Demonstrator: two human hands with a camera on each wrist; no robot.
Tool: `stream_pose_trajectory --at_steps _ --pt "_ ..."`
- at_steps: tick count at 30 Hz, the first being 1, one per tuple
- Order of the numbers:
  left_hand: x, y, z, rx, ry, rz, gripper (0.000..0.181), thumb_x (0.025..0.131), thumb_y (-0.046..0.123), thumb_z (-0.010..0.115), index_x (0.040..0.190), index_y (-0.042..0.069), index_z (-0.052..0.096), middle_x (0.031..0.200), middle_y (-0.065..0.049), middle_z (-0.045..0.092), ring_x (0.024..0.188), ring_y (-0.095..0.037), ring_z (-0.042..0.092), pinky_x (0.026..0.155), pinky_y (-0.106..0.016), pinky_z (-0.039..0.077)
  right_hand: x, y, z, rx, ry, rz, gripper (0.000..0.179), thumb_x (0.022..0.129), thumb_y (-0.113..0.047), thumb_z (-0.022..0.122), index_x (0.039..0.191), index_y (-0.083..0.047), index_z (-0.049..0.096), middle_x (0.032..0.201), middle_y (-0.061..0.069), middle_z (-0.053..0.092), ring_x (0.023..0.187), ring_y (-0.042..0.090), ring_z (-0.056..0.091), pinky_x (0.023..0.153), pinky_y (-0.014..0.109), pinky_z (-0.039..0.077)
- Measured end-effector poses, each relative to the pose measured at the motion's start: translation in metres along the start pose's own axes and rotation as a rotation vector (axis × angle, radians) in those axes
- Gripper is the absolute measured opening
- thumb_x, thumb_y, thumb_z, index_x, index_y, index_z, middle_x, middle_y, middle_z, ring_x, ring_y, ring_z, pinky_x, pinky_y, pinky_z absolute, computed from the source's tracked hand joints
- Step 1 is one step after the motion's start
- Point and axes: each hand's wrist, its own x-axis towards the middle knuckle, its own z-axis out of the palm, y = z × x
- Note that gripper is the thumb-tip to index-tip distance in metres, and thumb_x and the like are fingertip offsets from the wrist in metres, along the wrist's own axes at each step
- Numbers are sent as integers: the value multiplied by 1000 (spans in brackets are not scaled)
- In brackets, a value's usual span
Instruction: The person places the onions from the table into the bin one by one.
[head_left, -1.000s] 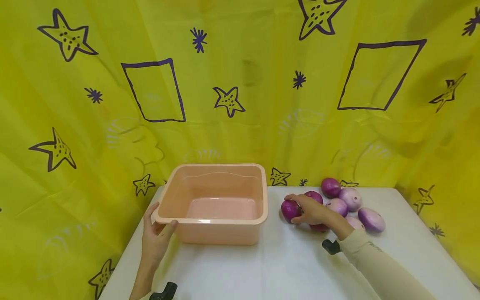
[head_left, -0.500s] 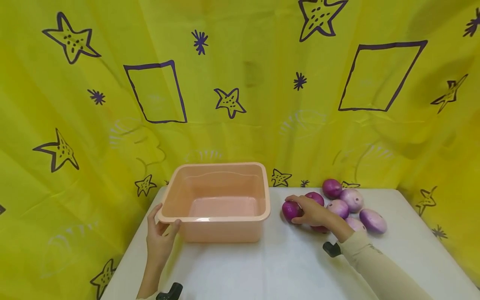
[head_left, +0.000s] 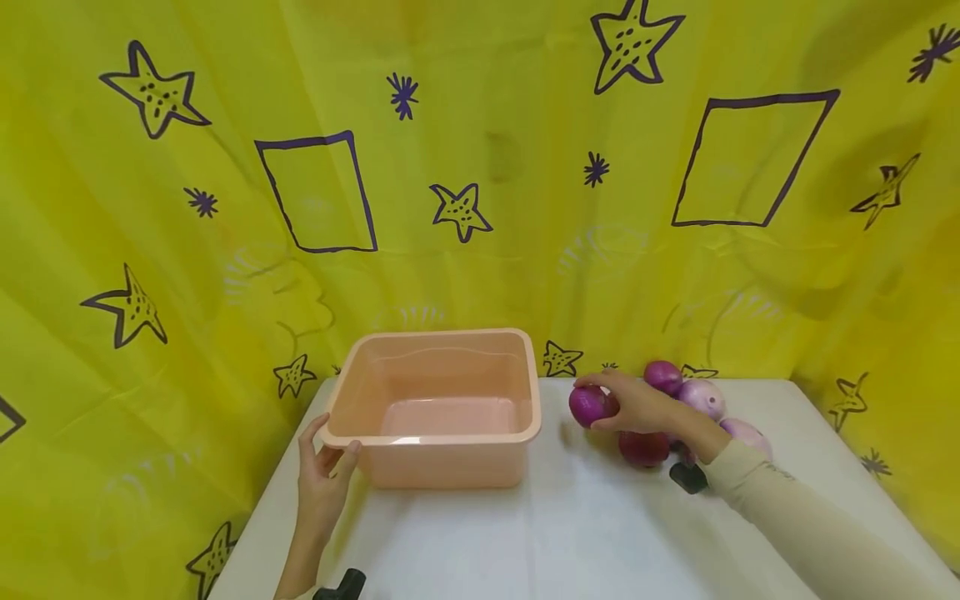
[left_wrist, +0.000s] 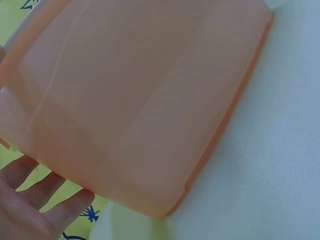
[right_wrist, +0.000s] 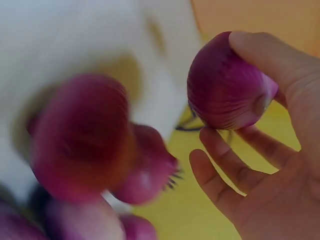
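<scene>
A peach plastic basin [head_left: 450, 467] stands on the white table with nothing inside. At its near left corner my left hand [head_left: 322, 492] grips the rim, thumb in front and fingers along the left side; the left wrist view shows the fingers [left_wrist: 72, 205] against the basin wall. To the right of the basin, my right hand [head_left: 637, 406] holds a purple onion [head_left: 588, 406] between thumb and fingers, raised a little over the table. Close by lies a dark red onion [head_left: 643, 449], large and blurred in the right wrist view.
Beyond my right hand are more onions: a purple one [head_left: 663, 377] at the table's back edge, a pale one [head_left: 702, 397], and another pale one [head_left: 745, 435] partly behind the sleeve [head_left: 787, 500]. A yellow curtain [head_left: 480, 275] with drawn stars surrounds the table [head_left: 480, 542].
My right hand has lifted the purple onion slightly off the table, and its arm now covers more of the pile. My left hand keeps its grip at the basin corner.
</scene>
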Motion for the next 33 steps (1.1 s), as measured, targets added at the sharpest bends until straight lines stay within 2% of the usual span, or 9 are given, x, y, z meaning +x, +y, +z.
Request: stream_pose_trajectory --at_steps 3,6,10,15,17,26,33 --pt "0 -1 1 4 0 1 70 103 16 64 159 21 23 152 -23 47 120 2 53 91 -10 48 1 -4 -19 21 22 -55 65 81 -20 89 137 -4 60 127 14 64 102 30 62 88 47 59" --pt "0 -1 2 10 12 -4 69 103 15 63 159 22 24 152 -22 46 119 1 53 91 -10 48 3 -6 -35 70 26 -67 64 82 -16 88 137 -2 58 127 17 64 95 28 66 79 38 61" --pt "0 -2 5 10 29 10 68 103 14 63 159 19 24 154 -22 43 118 1 54 90 -10 48 6 -10 -52 103 57 -71 65 82 -15 87 139 -3 57 127 18 62 92 26 69 77 33 61" --pt "1 -6 8 42 60 72 67 102 13 62 158 18 26 156 -21 42 116 -1 54 87 -11 50 12 -14 -70 85 164 -142 66 80 -10 89 137 0 57 125 19 63 90 26 68 79 38 61" --pt "1 -7 10 68 76 87 66 102 13 62 158 18 26 157 -19 42 115 -1 55 85 -11 50 12 -17 -76 81 185 -137 67 79 -10 89 138 -1 57 125 19 62 88 27 68 78 41 61" --pt "2 -9 12 105 107 121 66 101 13 62 158 18 28 158 -18 43 113 2 54 83 -11 50 13 -22 -91 40 175 -42 68 82 -20 89 141 -11 56 128 14 60 92 29 68 81 43 60" --pt "2 -10 14 107 112 139 66 101 13 62 157 18 28 159 -17 41 114 -1 54 83 -10 49 22 -28 -94 36 179 -54 69 82 -23 89 142 -10 57 129 15 60 91 28 68 82 49 60"
